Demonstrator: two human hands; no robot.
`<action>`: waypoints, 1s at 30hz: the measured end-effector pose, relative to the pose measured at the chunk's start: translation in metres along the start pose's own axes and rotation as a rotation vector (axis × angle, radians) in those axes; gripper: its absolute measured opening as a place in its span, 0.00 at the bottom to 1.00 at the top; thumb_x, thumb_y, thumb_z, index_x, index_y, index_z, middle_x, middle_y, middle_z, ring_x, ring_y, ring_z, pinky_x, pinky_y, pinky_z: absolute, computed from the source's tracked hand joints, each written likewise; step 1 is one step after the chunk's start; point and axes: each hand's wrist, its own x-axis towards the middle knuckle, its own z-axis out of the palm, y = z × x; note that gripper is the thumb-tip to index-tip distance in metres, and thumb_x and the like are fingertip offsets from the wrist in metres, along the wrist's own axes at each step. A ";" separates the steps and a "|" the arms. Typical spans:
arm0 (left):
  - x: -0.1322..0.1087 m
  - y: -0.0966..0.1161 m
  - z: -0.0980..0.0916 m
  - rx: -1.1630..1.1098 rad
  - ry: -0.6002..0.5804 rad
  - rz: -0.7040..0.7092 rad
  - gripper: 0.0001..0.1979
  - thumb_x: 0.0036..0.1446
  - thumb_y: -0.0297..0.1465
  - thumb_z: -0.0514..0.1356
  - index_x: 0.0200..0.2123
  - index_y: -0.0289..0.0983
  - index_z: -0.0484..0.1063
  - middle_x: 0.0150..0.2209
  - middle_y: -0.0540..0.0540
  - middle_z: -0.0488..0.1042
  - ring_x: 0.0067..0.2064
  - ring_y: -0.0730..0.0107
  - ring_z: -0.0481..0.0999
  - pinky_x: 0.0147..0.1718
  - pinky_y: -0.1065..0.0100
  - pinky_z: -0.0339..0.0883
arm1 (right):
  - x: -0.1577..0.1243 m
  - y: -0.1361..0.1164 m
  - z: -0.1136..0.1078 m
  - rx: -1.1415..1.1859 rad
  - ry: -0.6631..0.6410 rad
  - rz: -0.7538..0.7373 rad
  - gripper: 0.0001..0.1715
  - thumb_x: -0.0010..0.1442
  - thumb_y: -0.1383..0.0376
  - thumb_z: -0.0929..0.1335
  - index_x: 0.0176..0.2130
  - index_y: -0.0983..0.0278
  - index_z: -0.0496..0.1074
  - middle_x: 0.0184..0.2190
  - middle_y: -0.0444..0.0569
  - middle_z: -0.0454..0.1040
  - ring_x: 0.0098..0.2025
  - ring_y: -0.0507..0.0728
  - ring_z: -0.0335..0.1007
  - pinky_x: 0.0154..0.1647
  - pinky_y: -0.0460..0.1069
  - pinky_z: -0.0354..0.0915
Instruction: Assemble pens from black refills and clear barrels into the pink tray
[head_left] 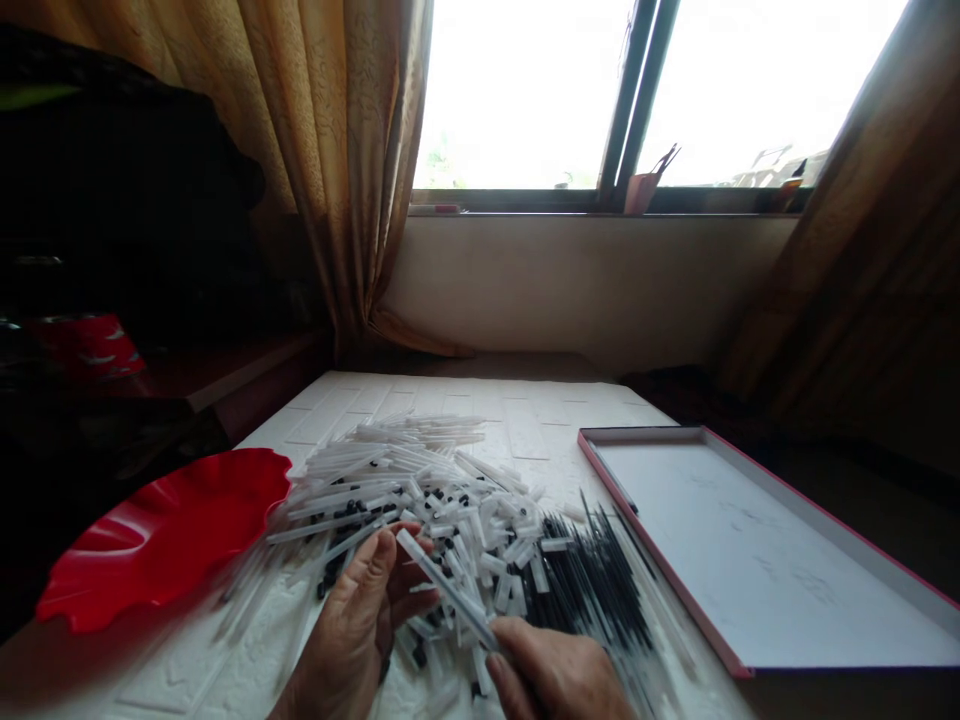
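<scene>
I noted right hand (561, 668) clamped on tube (448, 588), its long axis slanting away toward left hand (361, 598), whose grip I couldn't tell.

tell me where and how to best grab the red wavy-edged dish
Take the red dish by the left of its rim, probably coming from the left, thumb on top and fingers underneath. It shows no handle, but the wavy rim flares outward, giving an edge to pinch. Clear tubes lie close to its right side, so a hand coming from there might disturb them.
</scene>
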 end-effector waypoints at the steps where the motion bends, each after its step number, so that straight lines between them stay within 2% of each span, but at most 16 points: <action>1: 0.001 0.001 0.000 0.035 0.006 0.024 0.32 0.32 0.52 0.76 0.37 0.38 0.79 0.27 0.49 0.81 0.30 0.66 0.79 0.29 0.69 0.77 | 0.000 0.001 0.000 -0.049 0.028 -0.039 0.17 0.72 0.64 0.56 0.38 0.62 0.71 0.22 0.43 0.77 0.21 0.52 0.75 0.21 0.44 0.59; 3: 0.002 0.003 0.000 0.116 0.002 0.061 0.30 0.32 0.53 0.76 0.32 0.37 0.78 0.20 0.53 0.75 0.23 0.74 0.73 0.24 0.74 0.73 | 0.001 0.002 0.000 -0.131 0.079 -0.102 0.17 0.72 0.66 0.56 0.39 0.62 0.70 0.22 0.42 0.76 0.20 0.52 0.75 0.20 0.45 0.59; 6: 0.005 0.004 -0.001 0.196 -0.004 0.072 0.30 0.31 0.54 0.76 0.27 0.36 0.75 0.17 0.55 0.70 0.18 0.78 0.66 0.16 0.78 0.65 | 0.004 0.001 -0.003 -0.208 0.119 -0.153 0.17 0.73 0.67 0.55 0.40 0.64 0.69 0.21 0.41 0.75 0.19 0.51 0.74 0.20 0.46 0.58; 13: 0.010 0.004 -0.006 0.248 -0.048 0.114 0.32 0.34 0.57 0.73 0.31 0.35 0.77 0.15 0.58 0.64 0.15 0.82 0.58 0.10 0.80 0.54 | 0.012 -0.002 -0.012 -0.402 0.216 -0.250 0.16 0.73 0.69 0.57 0.45 0.68 0.71 0.18 0.40 0.71 0.15 0.51 0.67 0.18 0.49 0.54; 18: 0.012 0.004 -0.005 0.273 -0.010 0.078 0.34 0.27 0.56 0.75 0.28 0.33 0.80 0.14 0.57 0.65 0.13 0.85 0.57 0.08 0.82 0.49 | 0.012 0.000 -0.012 -0.437 0.226 -0.257 0.15 0.73 0.69 0.58 0.45 0.68 0.72 0.19 0.40 0.72 0.16 0.51 0.68 0.18 0.49 0.55; 23: 0.018 -0.007 -0.011 0.217 -0.016 0.061 0.31 0.29 0.54 0.76 0.28 0.34 0.81 0.16 0.56 0.67 0.15 0.83 0.62 0.08 0.83 0.50 | 0.008 0.002 -0.008 -0.383 0.184 -0.209 0.18 0.74 0.68 0.54 0.44 0.65 0.70 0.20 0.41 0.73 0.17 0.51 0.70 0.18 0.47 0.57; 30: 0.018 -0.012 -0.016 0.209 -0.041 0.079 0.29 0.32 0.53 0.75 0.29 0.34 0.80 0.17 0.55 0.66 0.16 0.79 0.65 0.08 0.82 0.51 | -0.002 0.009 0.002 -0.054 0.028 -0.043 0.23 0.75 0.61 0.52 0.41 0.61 0.71 0.25 0.44 0.79 0.24 0.53 0.78 0.24 0.44 0.63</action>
